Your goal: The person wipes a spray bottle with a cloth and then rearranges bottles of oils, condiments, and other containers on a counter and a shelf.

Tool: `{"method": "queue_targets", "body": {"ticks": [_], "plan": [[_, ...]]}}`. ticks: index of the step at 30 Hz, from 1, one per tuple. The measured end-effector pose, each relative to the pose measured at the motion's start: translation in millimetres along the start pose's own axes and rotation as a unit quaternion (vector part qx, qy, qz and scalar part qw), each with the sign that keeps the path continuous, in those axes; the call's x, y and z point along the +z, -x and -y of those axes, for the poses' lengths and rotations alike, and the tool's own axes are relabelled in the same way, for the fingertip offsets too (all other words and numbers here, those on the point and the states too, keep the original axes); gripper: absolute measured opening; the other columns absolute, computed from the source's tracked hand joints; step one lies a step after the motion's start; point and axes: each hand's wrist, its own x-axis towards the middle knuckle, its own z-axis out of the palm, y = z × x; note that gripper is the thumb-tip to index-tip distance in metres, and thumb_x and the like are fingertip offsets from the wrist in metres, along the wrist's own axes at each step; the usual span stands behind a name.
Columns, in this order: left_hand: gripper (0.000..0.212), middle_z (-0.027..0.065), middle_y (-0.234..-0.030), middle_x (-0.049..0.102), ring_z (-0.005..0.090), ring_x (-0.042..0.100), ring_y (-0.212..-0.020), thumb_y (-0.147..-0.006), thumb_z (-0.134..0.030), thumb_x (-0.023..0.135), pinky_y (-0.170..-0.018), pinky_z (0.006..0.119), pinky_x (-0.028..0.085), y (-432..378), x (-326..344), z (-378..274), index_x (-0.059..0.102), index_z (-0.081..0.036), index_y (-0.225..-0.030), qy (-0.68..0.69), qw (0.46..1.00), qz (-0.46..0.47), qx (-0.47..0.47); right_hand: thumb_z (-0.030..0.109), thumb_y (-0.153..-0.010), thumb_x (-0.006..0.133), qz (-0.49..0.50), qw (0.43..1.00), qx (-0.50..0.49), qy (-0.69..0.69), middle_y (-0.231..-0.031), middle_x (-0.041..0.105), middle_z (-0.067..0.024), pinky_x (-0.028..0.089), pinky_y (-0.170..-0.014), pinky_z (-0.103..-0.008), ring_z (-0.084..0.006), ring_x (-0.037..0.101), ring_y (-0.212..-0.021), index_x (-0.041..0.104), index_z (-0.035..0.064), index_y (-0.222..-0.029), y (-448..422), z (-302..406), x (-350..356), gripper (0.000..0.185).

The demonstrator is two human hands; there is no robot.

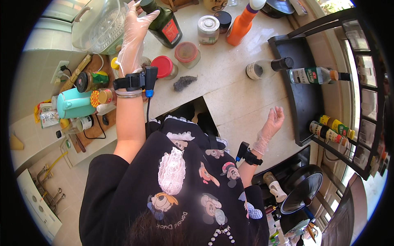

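Observation:
My left hand (135, 33), in a clear plastic glove, is at the upper left with its thumb and fingers around the neck of a dark green bottle (167, 29) with a red label. Jars with red lids (162, 66) (187, 53) stand below that bottle, near a grey steel wool scourer (184, 83). My right hand (271, 121), gloved too, is over the right part of the pale counter, fingers loosely curled and holding nothing. Beyond it a clear bottle with a black cap (260, 69) lies or leans by the black rack; which one, I cannot tell.
An orange spray bottle (241, 27) and a silver-lidded jar (208, 29) stand at the back. On the right is a black rack (303, 89) with bottles, above a hob and a pan lid (302, 189). At left are a turquoise kettle (75, 103) and a clear plastic bin (100, 27).

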Motion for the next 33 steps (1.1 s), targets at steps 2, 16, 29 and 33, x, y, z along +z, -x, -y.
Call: {"method": "queue_targets", "body": {"ticks": [2, 16, 29, 33], "plan": [[0.065, 0.0137, -0.114, 0.059, 0.0221, 0.052, -0.113, -0.072, -0.021, 0.078, -0.094, 0.034, 0.041, 2, 0, -3, 0.049, -0.003, -0.127, -0.001, 1.0, 0.005, -0.01, 0.005, -0.088, 0.055, 0.0, 1.0, -0.001, -0.001, -0.124, 0.05, -0.0149, 0.039, -0.096, -0.0315, -0.0213, 0.05, -0.11, 0.041, -0.0015, -0.128, 0, -2, -1, 0.042], [0.062, 0.0091, -0.11, 0.061, 0.0176, 0.055, -0.106, -0.075, -0.018, 0.077, -0.092, 0.03, 0.042, 0, 1, 5, 0.05, -0.003, -0.128, 0.045, 0.999, 0.02, -0.015, 0.004, -0.088, 0.056, 0.003, 1.0, -0.004, 0.006, -0.123, 0.051, -0.0154, 0.04, -0.096, -0.0318, -0.0211, 0.051, -0.109, 0.043, -0.0024, -0.126, -4, -5, -5, 0.041], [0.057, 0.009, -0.095, 0.065, 0.0158, 0.061, -0.088, -0.074, -0.022, 0.077, -0.08, 0.028, 0.047, 14, 7, -10, 0.053, 0.001, -0.121, 0.088, 0.995, -0.043, -0.017, 0.005, -0.089, 0.055, 0.009, 1.0, 0.009, 0.009, -0.123, 0.05, -0.0162, 0.039, -0.097, -0.0319, -0.0219, 0.05, -0.111, 0.041, -0.0033, -0.128, 0, 2, -1, 0.042], [0.049, 0.0095, -0.075, 0.066, 0.0193, 0.064, -0.071, -0.066, -0.038, 0.081, -0.068, 0.031, 0.049, 22, 16, -28, 0.063, 0.003, -0.089, -0.091, 0.989, -0.115, -0.024, 0.005, -0.089, 0.055, 0.014, 1.0, 0.002, 0.006, -0.124, 0.05, -0.016, 0.038, -0.097, -0.0317, -0.0217, 0.05, -0.111, 0.041, -0.003, -0.128, 0, -1, -1, 0.042]]}}
